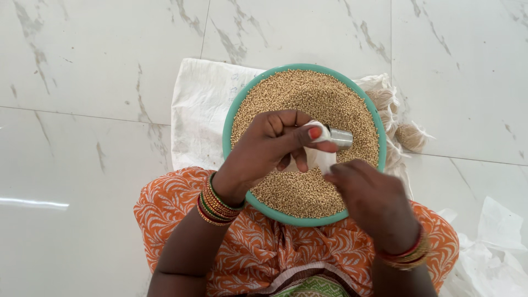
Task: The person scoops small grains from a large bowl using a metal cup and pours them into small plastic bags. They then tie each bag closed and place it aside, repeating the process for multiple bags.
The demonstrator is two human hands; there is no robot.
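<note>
A teal round bowl (226, 124) full of small tan grains (316, 99) rests on my lap. Above the grains, my left hand (264, 148) pinches a small white cloth (324, 159) together with a little shiny metal cup (341, 137). My right hand (374, 201) reaches in from the lower right, and its fingertips grip the lower end of the same cloth. Both wrists wear coloured bangles.
A white woven sack (201, 110) lies flat under the bowl on the white marble floor (82, 110). Several small tied cloth bundles (407, 135) of grain lie right of the bowl. Loose white cloth pieces (495, 247) lie at the lower right.
</note>
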